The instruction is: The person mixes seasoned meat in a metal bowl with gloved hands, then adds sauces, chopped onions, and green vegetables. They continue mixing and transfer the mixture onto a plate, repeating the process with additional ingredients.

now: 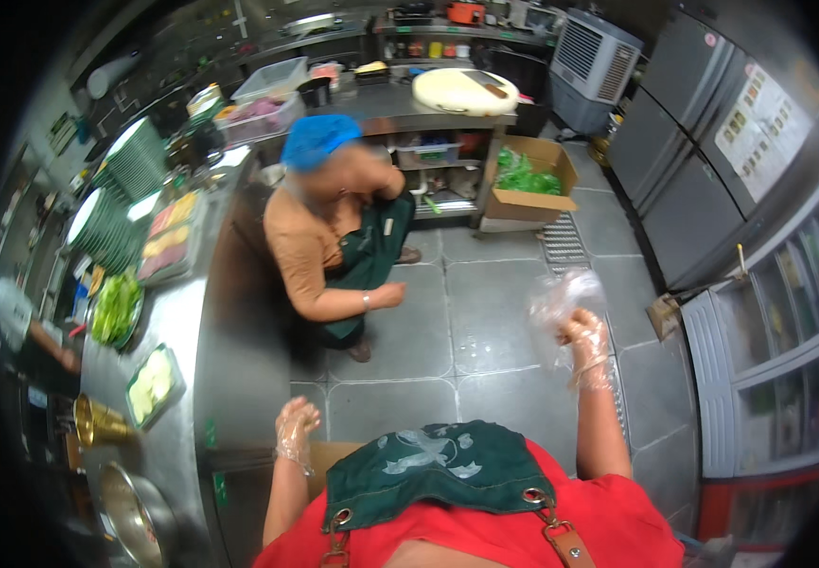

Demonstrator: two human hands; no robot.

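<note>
My right hand [587, 341], in a clear plastic glove, grips a crumpled clear plastic bag [558, 305] above the tiled floor. The bag is blurred and hangs away from me, past my fingers. My left hand [297, 429], gloved the same way, is beside the steel counter [186, 319] with its fingers curled in. Nothing shows in it. Between my arms is the dark green apron [430, 461] that I wear over a red top. On the counter to the left are a tray of pale sliced food [151, 385] and a bowl of leafy greens [117, 309].
A co-worker [317, 241] in a blue cap stands ahead, left of centre. Ahead is an open cardboard box [530, 206] with green bags. A fridge [693, 135] and a glass-door cabinet [771, 355] line the right. Stacked plates [100, 227] and a steel bowl [136, 515] stand left.
</note>
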